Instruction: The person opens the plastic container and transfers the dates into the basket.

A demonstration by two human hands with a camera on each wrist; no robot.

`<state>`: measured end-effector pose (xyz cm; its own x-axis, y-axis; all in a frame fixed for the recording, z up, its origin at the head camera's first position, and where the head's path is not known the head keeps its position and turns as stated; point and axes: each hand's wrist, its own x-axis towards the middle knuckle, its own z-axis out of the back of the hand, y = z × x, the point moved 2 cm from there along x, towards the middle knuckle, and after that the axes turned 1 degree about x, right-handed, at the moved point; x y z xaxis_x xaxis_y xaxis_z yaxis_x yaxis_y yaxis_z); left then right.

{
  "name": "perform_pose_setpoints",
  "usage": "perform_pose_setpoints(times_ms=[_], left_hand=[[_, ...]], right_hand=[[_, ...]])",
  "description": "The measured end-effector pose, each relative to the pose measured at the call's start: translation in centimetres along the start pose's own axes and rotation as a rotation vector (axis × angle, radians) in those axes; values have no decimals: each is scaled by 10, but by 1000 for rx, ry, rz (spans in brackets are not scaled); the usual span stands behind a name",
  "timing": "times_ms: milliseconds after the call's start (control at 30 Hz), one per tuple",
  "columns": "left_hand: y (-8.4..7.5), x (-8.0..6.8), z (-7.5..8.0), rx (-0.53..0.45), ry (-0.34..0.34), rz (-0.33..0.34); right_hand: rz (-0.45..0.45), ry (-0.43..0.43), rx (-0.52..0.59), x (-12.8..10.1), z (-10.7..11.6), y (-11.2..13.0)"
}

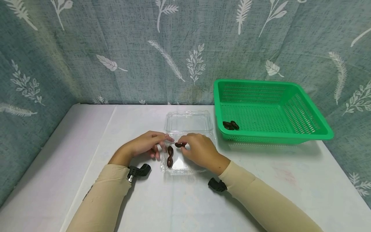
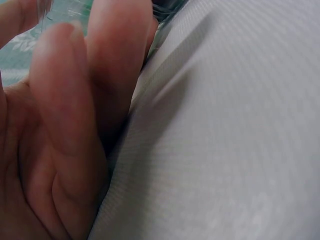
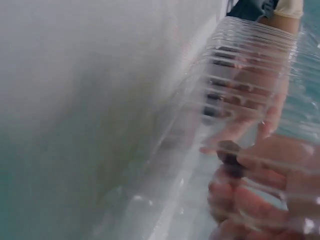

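Landmark: clear, ribbed plastic clamshell box (image 1: 185, 154), open on the white table (image 1: 290, 180), hinged lid laid flat behind it
Right hand (image 1: 200, 149): over the box, fingertips pinched on one small dark brown glossy date (image 1: 179, 145); seen again through the ribbed wall from the right wrist view, date (image 3: 229, 157) between fingers (image 3: 260, 160)
Left hand (image 1: 147, 145): at the left wall of the box, thumb and fingers pinching its rim, steadying it; fingers (image 2: 65, 100) lying against the table cloth in the left wrist view
Left in the box: two more dark dates (image 1: 170, 156), one behind the other near its left wall
Right of the box: green perforated plastic basket (image 1: 269, 111), well apart, two dark dates (image 1: 230, 125) in its near left corner
Handling, as judged: dates light, soft-skinned, probably a little sticky; best taken across the middle with a gentle fingertip pinch; box thin, light, flexible, apt to slide or buckle; better held at the rim
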<state>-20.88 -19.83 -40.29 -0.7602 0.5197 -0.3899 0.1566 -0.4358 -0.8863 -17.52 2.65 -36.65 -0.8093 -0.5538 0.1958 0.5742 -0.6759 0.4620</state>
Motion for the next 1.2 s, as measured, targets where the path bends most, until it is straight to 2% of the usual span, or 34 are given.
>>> perform_pose_setpoints(times_ms=[300,600,867,1000,1200], left_hand=[[0,0,-1,-8,1,11],[-1,0,-2,2,-11,19],[0,1,0,2,-9,9],[0,0,-1,-2,-3,9],[1,0,-1,-13,1,-4]], right_hand=[[37,-92,60,-9,17,-2],[78,-192,189,-17,42,-5],[126,-356,165,-23,70,-19],[58,-368,182,-26,81,-30],[-109,-314,238,-25,97,-50]])
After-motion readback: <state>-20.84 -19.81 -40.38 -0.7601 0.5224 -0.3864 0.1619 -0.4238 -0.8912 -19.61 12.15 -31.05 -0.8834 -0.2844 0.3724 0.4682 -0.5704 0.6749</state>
